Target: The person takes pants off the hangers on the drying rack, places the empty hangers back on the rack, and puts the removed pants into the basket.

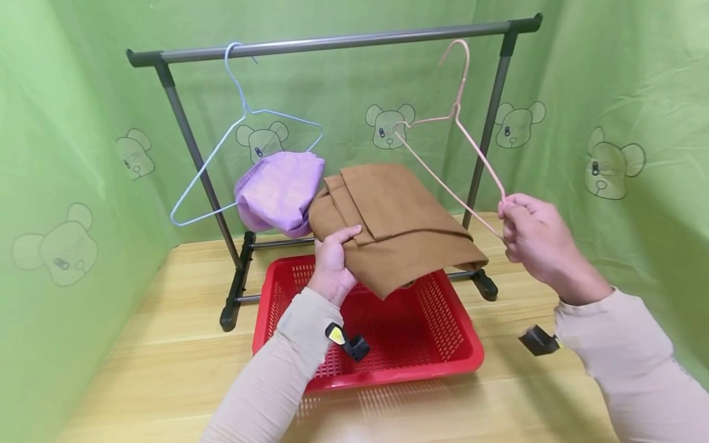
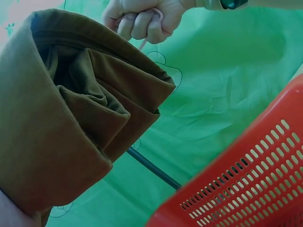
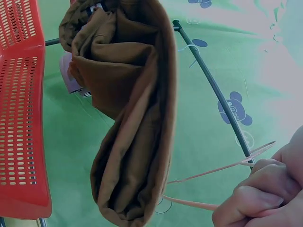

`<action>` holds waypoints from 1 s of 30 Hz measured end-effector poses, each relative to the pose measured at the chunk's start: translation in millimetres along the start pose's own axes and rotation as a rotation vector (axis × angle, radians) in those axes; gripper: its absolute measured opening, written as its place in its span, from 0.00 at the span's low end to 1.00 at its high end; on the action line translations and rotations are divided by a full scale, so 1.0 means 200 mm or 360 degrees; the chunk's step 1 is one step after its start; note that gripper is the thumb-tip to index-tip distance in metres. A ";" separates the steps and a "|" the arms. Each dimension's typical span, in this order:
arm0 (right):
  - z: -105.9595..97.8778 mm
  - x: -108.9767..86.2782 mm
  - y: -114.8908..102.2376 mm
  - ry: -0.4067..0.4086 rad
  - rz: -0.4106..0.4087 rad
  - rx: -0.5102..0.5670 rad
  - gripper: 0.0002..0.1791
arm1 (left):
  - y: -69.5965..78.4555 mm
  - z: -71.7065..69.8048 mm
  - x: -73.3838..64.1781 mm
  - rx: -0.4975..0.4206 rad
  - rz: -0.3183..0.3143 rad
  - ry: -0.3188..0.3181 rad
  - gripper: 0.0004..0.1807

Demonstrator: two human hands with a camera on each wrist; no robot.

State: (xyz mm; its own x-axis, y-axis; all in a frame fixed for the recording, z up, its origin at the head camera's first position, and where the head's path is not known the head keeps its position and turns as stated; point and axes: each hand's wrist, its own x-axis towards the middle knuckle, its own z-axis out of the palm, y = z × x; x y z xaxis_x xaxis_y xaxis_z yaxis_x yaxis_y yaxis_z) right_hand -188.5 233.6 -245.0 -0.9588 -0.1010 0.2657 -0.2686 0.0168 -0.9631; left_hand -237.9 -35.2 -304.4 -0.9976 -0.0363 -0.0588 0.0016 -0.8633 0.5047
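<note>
My left hand (image 1: pixel 334 261) holds a folded brown garment (image 1: pixel 399 203) above the red basket, thumb on top and the other fingers hidden beneath. Its rolled, layered inner folds show in both wrist views. To the right, my right hand (image 1: pixel 534 243) grips a pink clothes hanger (image 1: pixel 477 147) by its lower right corner. The hanger is held up with its hook just below the rail in the head view, and its lower bar slants behind the garment's right side. Curled fingers of the right hand (image 3: pixel 265 194) also show in the right wrist view.
A grey clothes rack (image 1: pixel 343 43) stands behind the red basket (image 1: pixel 368 381). On its rail hangs a blue hanger (image 1: pixel 207 161) with a purple cloth (image 1: pixel 282 184) over its lower bar. Green sheeting (image 1: pixel 354 80) with bear prints surrounds the wooden surface (image 1: pixel 160 369).
</note>
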 end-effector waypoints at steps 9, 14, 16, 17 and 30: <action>-0.01 0.00 0.00 0.0006 0.0010 0.0032 0.14 | 0.00 -0.03 0.01 0.0029 -0.0034 -0.0010 0.28; -0.01 0.00 -0.01 0.0028 0.0003 -0.0039 0.14 | 0.00 -0.04 0.01 0.0063 -0.0054 0.0027 0.29; -0.01 0.00 -0.02 0.0034 0.0002 -0.0084 0.15 | 0.01 -0.04 0.01 0.0072 -0.0056 0.0018 0.29; -0.01 0.00 -0.03 0.0046 0.0006 -0.0125 0.15 | 0.01 -0.04 0.01 0.0077 -0.0055 0.0010 0.29; -0.01 0.02 -0.06 0.0096 0.0025 -0.0258 0.16 | 0.02 -0.05 -0.02 0.0157 -0.0101 -0.0006 0.28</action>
State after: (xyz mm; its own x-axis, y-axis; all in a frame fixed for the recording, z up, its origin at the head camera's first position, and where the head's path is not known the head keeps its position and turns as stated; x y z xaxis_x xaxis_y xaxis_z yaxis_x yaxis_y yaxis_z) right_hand -189.9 234.4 -232.5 -0.9655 -0.0397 0.2573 -0.2602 0.1788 -0.9488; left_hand -233.4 -43.1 -310.7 -0.9957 0.0190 -0.0903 -0.0683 -0.8102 0.5822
